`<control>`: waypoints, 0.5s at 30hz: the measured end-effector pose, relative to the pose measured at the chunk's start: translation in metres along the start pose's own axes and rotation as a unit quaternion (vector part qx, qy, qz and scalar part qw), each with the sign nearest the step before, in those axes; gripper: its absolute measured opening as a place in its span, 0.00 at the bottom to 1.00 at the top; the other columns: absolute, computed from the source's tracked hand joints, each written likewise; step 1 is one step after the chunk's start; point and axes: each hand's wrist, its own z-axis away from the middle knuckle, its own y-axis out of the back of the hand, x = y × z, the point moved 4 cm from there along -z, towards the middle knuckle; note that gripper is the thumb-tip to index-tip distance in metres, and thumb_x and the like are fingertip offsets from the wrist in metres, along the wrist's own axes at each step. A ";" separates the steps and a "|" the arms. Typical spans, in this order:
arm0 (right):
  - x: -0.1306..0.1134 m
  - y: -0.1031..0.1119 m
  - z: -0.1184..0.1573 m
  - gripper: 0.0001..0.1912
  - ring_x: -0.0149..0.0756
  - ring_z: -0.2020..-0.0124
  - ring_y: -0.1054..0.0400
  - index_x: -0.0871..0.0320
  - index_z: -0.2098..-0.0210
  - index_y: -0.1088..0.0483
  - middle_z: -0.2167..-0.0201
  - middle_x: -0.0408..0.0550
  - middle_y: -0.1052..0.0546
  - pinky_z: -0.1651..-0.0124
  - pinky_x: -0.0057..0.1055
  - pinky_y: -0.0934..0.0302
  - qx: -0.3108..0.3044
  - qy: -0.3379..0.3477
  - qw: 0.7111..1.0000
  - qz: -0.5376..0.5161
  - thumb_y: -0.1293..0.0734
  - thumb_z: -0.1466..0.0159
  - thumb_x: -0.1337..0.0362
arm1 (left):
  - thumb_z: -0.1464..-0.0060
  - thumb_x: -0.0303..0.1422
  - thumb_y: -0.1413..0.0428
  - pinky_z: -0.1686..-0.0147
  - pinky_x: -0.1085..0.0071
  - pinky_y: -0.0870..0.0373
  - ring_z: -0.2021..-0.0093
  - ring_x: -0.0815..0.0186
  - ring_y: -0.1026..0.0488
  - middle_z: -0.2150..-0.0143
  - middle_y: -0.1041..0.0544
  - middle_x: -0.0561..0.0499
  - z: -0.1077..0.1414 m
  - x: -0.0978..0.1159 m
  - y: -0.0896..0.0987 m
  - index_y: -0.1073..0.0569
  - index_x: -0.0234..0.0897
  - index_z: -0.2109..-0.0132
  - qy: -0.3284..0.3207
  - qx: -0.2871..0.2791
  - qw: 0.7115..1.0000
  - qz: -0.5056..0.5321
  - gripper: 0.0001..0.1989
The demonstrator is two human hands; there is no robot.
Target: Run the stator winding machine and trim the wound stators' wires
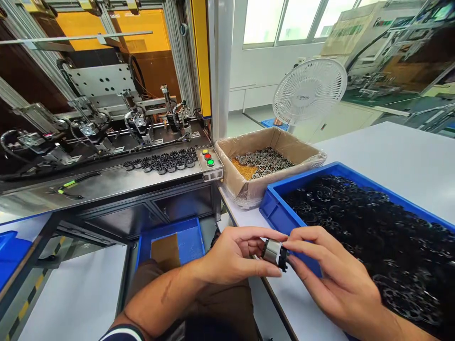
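Between my two hands is a short silver metal stator core with black plastic ends, held tilted above the table edge. My left hand is closed around it, thumb below and fingers behind. With its fingertips, my right hand pinches the black plastic end ring on the core's right side. Whether that ring is fully seated I cannot tell. Just beyond my right hand stands a blue crate heaped with black plastic rings.
A cardboard box lined with plastic holds many metal ring cores. On the machine's steel ledge lie assembled black-ended cores, green-handled pliers and a button box. A white fan stands behind. Below sits a blue tray.
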 end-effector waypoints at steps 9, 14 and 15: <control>-0.004 0.005 -0.003 0.22 0.40 0.53 0.29 0.60 0.46 0.31 0.57 0.54 0.27 0.54 0.33 0.28 -0.012 0.041 0.999 -0.002 0.34 0.38 0.79 | 0.68 0.30 0.24 0.58 0.68 0.24 0.62 0.64 0.21 0.58 0.18 0.43 -0.003 -0.007 0.001 0.21 0.32 0.48 -0.030 0.053 0.998 -0.026 0.35; 0.003 0.000 0.008 0.28 0.43 0.48 0.31 0.62 0.41 0.35 0.50 0.58 0.29 0.47 0.38 0.29 -0.031 0.074 0.996 0.032 0.31 0.39 0.77 | 0.69 0.25 0.25 0.57 0.70 0.25 0.63 0.67 0.22 0.62 0.18 0.47 -0.002 0.000 0.002 0.20 0.31 0.53 -0.027 0.051 0.998 -0.006 0.30; 0.003 0.000 0.009 0.28 0.43 0.48 0.31 0.62 0.40 0.35 0.50 0.57 0.29 0.47 0.38 0.30 -0.028 0.087 0.995 0.042 0.31 0.39 0.78 | 0.68 0.24 0.25 0.56 0.70 0.25 0.63 0.67 0.21 0.61 0.18 0.47 -0.001 0.001 0.002 0.20 0.32 0.53 -0.026 0.046 0.999 -0.003 0.30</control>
